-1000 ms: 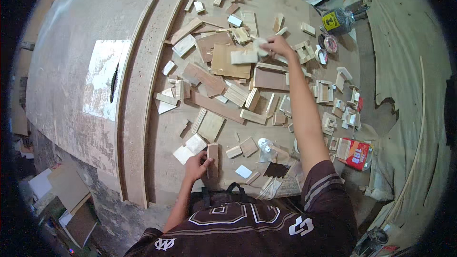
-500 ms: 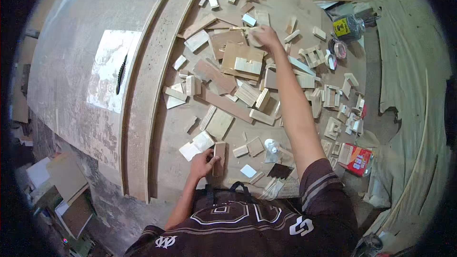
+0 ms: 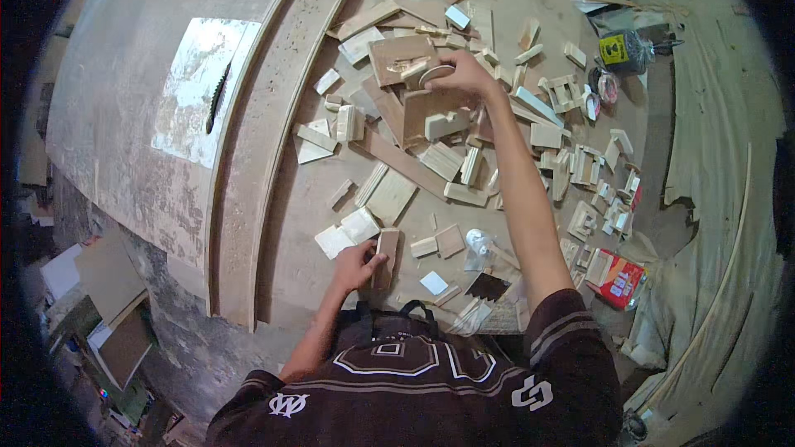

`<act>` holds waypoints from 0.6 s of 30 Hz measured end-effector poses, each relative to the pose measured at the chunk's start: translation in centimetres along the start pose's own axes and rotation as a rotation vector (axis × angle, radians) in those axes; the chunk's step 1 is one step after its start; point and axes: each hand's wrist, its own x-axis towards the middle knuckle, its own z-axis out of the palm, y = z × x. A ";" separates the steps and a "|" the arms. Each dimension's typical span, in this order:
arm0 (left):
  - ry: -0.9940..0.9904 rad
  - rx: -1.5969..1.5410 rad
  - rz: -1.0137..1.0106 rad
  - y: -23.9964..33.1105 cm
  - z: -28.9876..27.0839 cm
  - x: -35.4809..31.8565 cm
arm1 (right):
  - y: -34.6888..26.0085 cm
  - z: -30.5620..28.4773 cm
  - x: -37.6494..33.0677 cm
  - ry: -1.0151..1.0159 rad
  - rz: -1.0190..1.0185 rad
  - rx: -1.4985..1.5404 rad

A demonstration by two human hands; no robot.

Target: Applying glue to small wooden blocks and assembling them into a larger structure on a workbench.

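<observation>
My left hand (image 3: 356, 265) is closed around the near edge of an upright wooden block (image 3: 387, 258) at the front of the table. Beside it lie two pale flat wood pieces (image 3: 346, 232). My right hand (image 3: 465, 79) reaches into the pile of offcuts, its fingers closed on a thin wooden piece with a rounded edge (image 3: 436, 74). Just below that hand, a square brown board (image 3: 416, 120) stands tilted, with a notched pale block (image 3: 447, 123) against it. A second brown board (image 3: 401, 58) lies left of the hand. My fingers hide part of the rounded piece.
Small wooden assemblies (image 3: 586, 167) line the right side, near a red packet (image 3: 617, 278) and a yellow-labelled plastic container (image 3: 623, 51). A white-capped bottle (image 3: 478, 242) stands near the front. At left, a saw blade (image 3: 218, 99) protrudes through a metal plate beside long wooden rails (image 3: 277, 124).
My right hand has come nearer with the rounded wooden piece, and the square board beneath has tilted up. The view has shifted slightly. My left hand stays at the block.
</observation>
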 end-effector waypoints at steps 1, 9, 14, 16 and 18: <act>-0.016 -0.040 0.013 -0.5 0.5 0.4 | 0.4 0.3 -0.9 -0.033 -0.030 -0.002; -0.011 -0.042 0.002 0.6 -0.2 -0.1 | -2.1 3.5 -9.6 0.068 0.096 0.067; -0.048 -0.070 0.006 0.3 -0.2 0.2 | -1.1 2.1 -15.5 0.168 0.316 -0.098; -0.026 -0.032 -0.017 0.7 -0.1 0.1 | -1.6 2.6 -16.3 0.234 0.290 -0.178; -0.021 -0.037 -0.030 0.5 -0.4 -0.3 | -4.2 3.3 -15.6 0.429 0.285 -0.202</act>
